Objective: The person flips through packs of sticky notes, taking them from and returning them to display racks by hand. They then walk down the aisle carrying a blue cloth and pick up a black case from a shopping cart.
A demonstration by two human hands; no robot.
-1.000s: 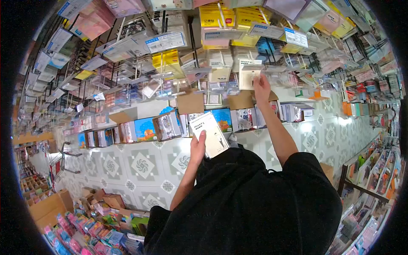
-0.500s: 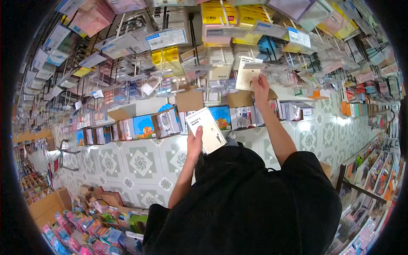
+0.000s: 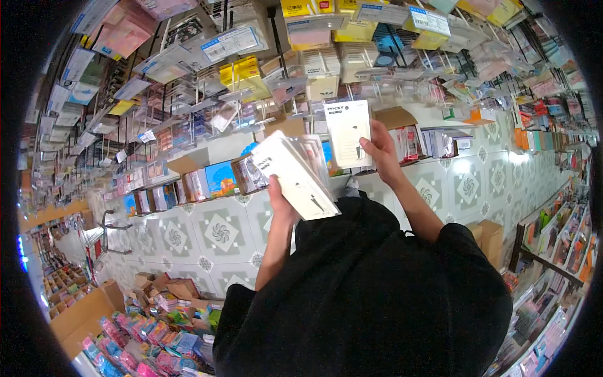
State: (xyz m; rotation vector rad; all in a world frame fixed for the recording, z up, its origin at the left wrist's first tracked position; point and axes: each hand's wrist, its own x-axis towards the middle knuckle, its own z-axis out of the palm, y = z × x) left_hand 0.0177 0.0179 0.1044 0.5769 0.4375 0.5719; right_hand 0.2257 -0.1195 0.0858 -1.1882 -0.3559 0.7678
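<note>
The fingers of the right hand (image 3: pixel 384 152) are gripping a cream memo pad (image 3: pixel 348 129) by its side edge, the thumb pressing on its face. The left hand (image 3: pixel 281 198) is clasping a fanned bundle of packets (image 3: pixel 294 179), its thumb lying over the cream front one. The memo pad is sitting just beside the bundle; whether they are touching, I cannot tell. The step in hand seems to be handling the pads between both hands. The next move looks to be calling for a steady left grip, since the fanned packets could be slipping apart.

Beyond the hands, yellow packets (image 3: pixel 244 78) are hanging on the rack, where clear label holders (image 3: pixel 231 46) are jutting out and crowding the reach. Below, a blue box (image 3: pixel 222 179) is standing in a row along the tiled floor (image 3: pixel 220 234), and an open cardboard flap (image 3: pixel 396 117) is sticking up near the right hand.
</note>
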